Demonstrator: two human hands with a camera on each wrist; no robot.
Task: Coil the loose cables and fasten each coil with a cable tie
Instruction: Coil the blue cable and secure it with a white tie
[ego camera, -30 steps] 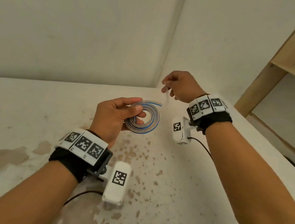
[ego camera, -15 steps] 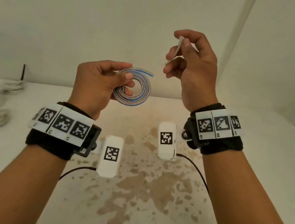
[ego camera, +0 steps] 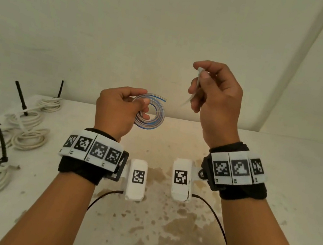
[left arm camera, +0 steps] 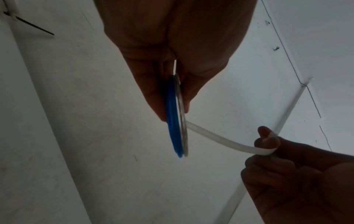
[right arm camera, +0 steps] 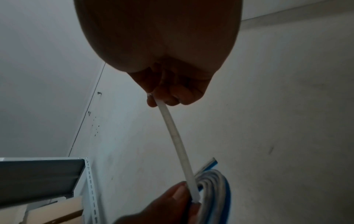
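Note:
My left hand (ego camera: 137, 107) pinches a small flat coil of blue-and-clear cable (ego camera: 154, 116) above the table, seen edge-on as the coil (left arm camera: 176, 118) in the left wrist view. My right hand (ego camera: 201, 79), higher and to the right, pinches a white cable tie (ego camera: 196, 83) between thumb and forefinger. The tie (left arm camera: 220, 141) runs from those fingers down to the coil, and the tie (right arm camera: 178, 139) meets the coil (right arm camera: 214, 191) at my left fingertips. Whether it passes through the coil is unclear.
Several white cable coils (ego camera: 28, 137) fastened with black ties (ego camera: 1, 141) lie at the left of the stained white table (ego camera: 179, 233). A wall stands close behind. A metal shelf upright (right arm camera: 90, 181) shows in the right wrist view.
The view swung from the right corner to the table's left, bringing the tied white coils into sight. My right hand rose with the white tie; my left hand kept the coil.

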